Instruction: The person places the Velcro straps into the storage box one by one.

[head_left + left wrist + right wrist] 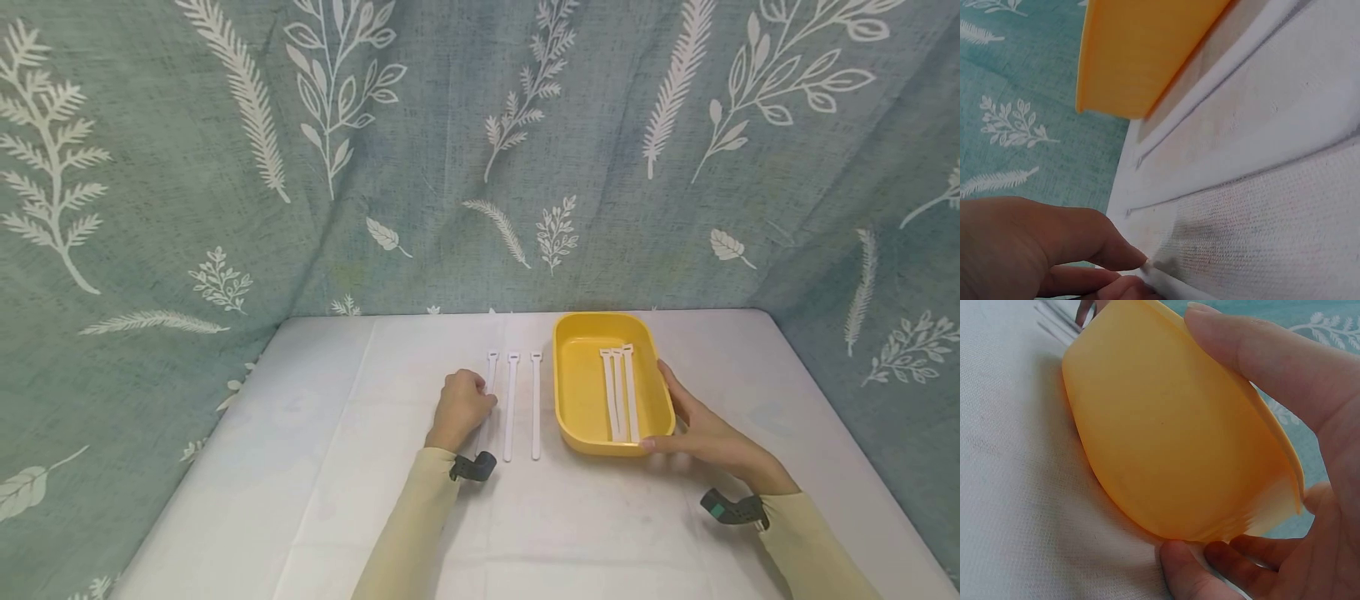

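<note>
My left hand (461,408) pinches the leftmost white cable tie (492,367) with thumb and fingertips, and in the left wrist view the tie's strip (1175,287) runs out from under the thumb. Two more white ties, a middle one (512,404) and a right one (536,404), lie alongside it on the table. To their right stands a yellow tray (567,429). My right hand (708,433) grips its near right corner, thumb on the rim and fingers around the outer wall (1141,425). Inside the tray lie three white ties (619,396), side by side.
A white cloth (360,500) covers the table. Green leaf-patterned fabric (450,167) hangs behind the table and at both sides. Each wrist carries a dark camera mount, one on the left (474,467) and one on the right (735,508).
</note>
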`<state>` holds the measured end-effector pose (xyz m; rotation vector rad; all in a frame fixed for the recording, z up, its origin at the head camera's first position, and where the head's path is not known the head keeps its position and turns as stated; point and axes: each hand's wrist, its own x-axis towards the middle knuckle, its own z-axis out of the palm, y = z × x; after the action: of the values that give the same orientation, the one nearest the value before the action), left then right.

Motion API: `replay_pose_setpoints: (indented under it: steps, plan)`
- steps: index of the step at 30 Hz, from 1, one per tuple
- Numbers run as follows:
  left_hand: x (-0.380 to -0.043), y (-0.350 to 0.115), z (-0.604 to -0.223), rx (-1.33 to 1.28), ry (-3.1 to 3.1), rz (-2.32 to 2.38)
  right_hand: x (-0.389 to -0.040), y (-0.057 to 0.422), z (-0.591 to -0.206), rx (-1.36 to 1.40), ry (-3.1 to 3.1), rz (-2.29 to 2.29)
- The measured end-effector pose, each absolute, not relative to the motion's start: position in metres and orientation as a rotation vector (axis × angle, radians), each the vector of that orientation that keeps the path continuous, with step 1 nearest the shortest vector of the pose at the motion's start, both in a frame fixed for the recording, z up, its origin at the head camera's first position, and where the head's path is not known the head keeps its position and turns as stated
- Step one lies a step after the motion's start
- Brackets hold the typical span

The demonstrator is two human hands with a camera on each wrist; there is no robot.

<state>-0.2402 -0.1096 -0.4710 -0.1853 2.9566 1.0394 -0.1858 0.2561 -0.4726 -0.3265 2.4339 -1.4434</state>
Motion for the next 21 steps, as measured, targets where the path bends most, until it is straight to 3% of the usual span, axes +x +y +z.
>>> replay_pose_setpoints:
  steps: [21]
  plan:
    - [-0.2415,-0.1161,-0.4647,-0.092,2.933,0.999,-0.1869,0.2580,-0.4745,-0.326,2.428,-1.442]
